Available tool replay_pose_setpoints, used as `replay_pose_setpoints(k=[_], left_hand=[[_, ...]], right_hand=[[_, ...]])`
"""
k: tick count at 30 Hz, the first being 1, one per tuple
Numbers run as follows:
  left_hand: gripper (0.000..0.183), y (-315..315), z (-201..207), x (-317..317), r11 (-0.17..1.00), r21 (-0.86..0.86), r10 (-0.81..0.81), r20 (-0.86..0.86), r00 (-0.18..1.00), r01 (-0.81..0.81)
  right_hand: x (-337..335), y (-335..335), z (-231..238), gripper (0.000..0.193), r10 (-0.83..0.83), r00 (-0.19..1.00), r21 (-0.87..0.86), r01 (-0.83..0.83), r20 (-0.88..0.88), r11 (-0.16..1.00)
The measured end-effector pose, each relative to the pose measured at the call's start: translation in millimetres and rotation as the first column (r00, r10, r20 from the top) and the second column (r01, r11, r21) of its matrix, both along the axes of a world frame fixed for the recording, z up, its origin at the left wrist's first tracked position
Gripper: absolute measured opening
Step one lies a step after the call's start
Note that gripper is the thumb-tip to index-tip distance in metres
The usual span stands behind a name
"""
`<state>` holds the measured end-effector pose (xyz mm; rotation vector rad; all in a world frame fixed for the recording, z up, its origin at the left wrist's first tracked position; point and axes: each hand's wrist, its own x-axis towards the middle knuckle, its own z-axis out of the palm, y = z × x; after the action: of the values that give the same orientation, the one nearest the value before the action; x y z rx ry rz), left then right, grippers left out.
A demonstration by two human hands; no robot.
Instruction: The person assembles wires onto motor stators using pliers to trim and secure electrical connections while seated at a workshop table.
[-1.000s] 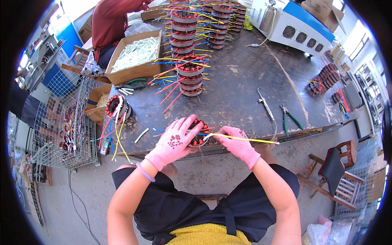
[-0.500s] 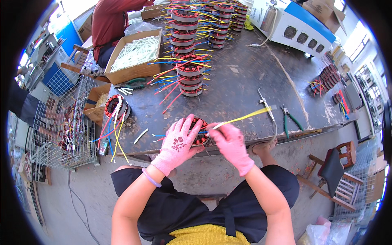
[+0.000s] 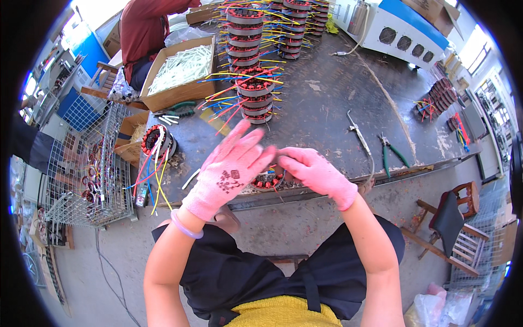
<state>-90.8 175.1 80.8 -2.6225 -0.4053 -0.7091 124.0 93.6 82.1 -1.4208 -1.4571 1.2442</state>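
Observation:
A motor stator (image 3: 266,181), a ring with red windings, lies at the table's front edge, partly covered by my hands. My left hand (image 3: 229,173), in a pink glove, is raised over its left side with the fingers stretched and slightly smeared by motion. Over the stator's right side, my right hand (image 3: 316,171), also gloved in pink, is closed in a pinch; what sits between its fingertips is hidden. A blurred yellowish streak (image 3: 210,117) shows just beyond my left fingers. Left of my hands stands another stator (image 3: 158,140) with white sleeves over its red, blue and yellow leads.
Tall stator stacks (image 3: 255,90) with wires sticking out stand ahead. A carton of white sleeves (image 3: 155,94) is at the left, near a person in red (image 3: 143,32). A soldering-torch-like tool (image 3: 358,133) and green-handled pliers (image 3: 385,155) lie right. A wire basket (image 3: 81,185) stands left.
My left hand has lifted off the stator and spread its fingers. The yellow strand that stuck out rightward from my right hand no longer shows there; a yellowish blur appears at the left.

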Motion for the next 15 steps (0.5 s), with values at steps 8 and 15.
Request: replay_pose_setpoints(k=[8,15], left_hand=[[0.032,0,-37,3,0.969,-0.237,-0.033,0.168,0.985,0.072],[0.035,-11,-44,6,0.956,-0.291,0.000,0.111,0.994,0.033]], right_hand=[[1,-20,-44,0.035,-0.074,0.954,0.197,0.016,0.290,0.980],[-23,-26,-50,0.027,-0.237,0.947,0.201,0.194,0.216,0.960]])
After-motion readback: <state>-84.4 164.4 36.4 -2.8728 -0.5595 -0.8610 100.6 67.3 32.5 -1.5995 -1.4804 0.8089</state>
